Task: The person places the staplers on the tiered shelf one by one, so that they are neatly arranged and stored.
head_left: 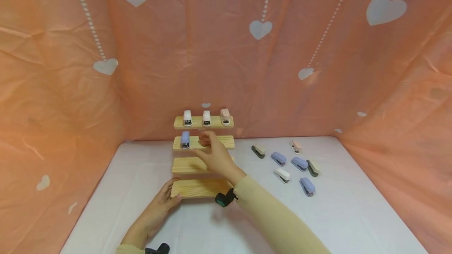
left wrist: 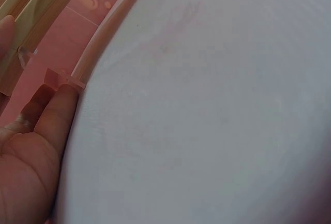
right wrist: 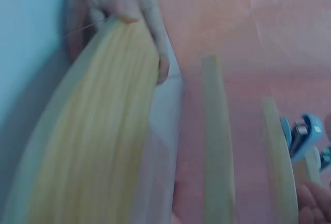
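Note:
A tiered wooden rack (head_left: 199, 188) stands on the white table, its boards rising toward the back. My left hand (head_left: 160, 207) grips the left end of the lowest board, thumb over its front. On the second board from the top, a small blue-purple stapler (head_left: 185, 139) stands at the left end. Just right of that stapler is my right hand (head_left: 215, 156), fingers bent and thumb apart from them, with nothing seen between. The right wrist view shows the same stapler (right wrist: 305, 136) beside the fingertips (right wrist: 313, 203). Two white staplers (head_left: 206, 118) and a pink stapler (head_left: 225, 117) occupy the top board.
Right of the rack, several mini staplers lie on the table (head_left: 346, 207): blue-purple ones (head_left: 307, 187), a white one (head_left: 282, 175), a pink one (head_left: 296, 147) and dark-based cream ones (head_left: 258, 151). A pink-orange curtain (head_left: 219, 69) with hearts hangs behind the rack and along both sides.

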{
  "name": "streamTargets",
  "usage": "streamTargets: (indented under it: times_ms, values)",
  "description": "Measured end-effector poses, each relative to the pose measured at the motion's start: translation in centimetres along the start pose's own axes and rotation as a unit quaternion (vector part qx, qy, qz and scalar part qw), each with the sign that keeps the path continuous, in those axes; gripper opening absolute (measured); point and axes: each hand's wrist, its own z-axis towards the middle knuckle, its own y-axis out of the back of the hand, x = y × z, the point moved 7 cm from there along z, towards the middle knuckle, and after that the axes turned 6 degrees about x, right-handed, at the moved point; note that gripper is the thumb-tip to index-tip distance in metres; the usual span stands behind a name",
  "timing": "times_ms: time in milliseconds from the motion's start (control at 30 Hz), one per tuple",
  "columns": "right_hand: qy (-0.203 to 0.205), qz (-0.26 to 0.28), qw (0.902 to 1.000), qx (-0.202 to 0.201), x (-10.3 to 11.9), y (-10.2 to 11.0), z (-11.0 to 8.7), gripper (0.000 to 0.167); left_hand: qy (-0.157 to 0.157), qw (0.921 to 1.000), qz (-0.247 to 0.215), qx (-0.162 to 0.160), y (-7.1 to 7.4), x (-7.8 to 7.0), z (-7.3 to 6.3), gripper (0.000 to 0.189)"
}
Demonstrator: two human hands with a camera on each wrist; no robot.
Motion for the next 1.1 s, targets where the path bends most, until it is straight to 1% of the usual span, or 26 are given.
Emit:
streamTargets:
  times_ms: [100,200,233,333,400,467,500,567,633,700,800,900,1000,1100]
  values:
    - [0.013,0.011,0.9998,-0.008,-0.9,1.5,-1.7,0.059,0.004,1.0,0.006,-0.004,0.1,0.0,0.0,0.069]
    - [0.012,0.032,0.9989,-0.034,-2.4,3.3,-3.7,0.055,0.007,0.9999,0.011,-0.008,0.2,0.0,-0.1,0.071]
    - [0.007,0.041,0.9979,-0.049,-3.0,4.0,-4.5,0.053,0.006,0.9999,0.012,-0.008,0.2,0.0,-0.1,0.071]
    - [-0.002,0.063,0.993,-0.1,-3.5,6.4,-7.1,0.045,0.001,0.9999,0.011,0.0,0.2,0.0,0.0,0.071]
    - [-0.004,0.067,0.9886,-0.134,-4.7,8.1,-8.6,0.041,0.0,0.9999,0.011,0.007,0.2,0.0,0.0,0.071]
    - [-0.018,0.063,0.984,-0.165,-5.8,9.8,-10.0,0.039,0.0,0.9999,0.011,0.009,0.1,0.0,0.1,0.071]
    - [-0.03,0.062,0.9809,-0.182,-6.9,10.5,-10.5,0.039,0.002,0.9999,0.01,0.008,0.1,0.0,0.2,0.071]
    - [-0.057,0.059,0.9728,-0.217,-9.1,11.9,-11.5,0.041,0.005,1.0,0.007,0.005,0.1,0.0,0.2,0.071]
    - [-0.09,0.06,0.9636,-0.245,-10.5,13.1,-12.5,0.043,0.009,1.0,0.004,-0.002,0.1,0.1,0.2,0.07]
    - [-0.123,0.06,0.9557,-0.26,-11.8,14.0,-13.4,0.047,0.01,0.9999,-0.001,-0.005,0.2,0.1,0.2,0.07]
    - [-0.172,0.055,0.9502,-0.254,-13.3,14.6,-14.3,0.053,0.007,0.9999,-0.006,-0.005,0.1,0.1,0.2,0.07]
    - [-0.21,0.052,0.9485,-0.231,-14.4,14.5,-15.0,0.057,0.005,0.9999,-0.01,-0.003,0.0,0.1,0.3,0.069]
    - [-0.24,0.053,0.947,-0.207,-15.3,14.0,-15.5,0.059,0.006,0.9999,-0.01,-0.002,-0.1,0.0,0.3,0.069]
    - [-0.252,0.041,0.9486,-0.187,-16.0,13.4,-15.7,0.059,0.008,0.9999,-0.009,0.0,-0.1,-0.2,0.1,0.07]
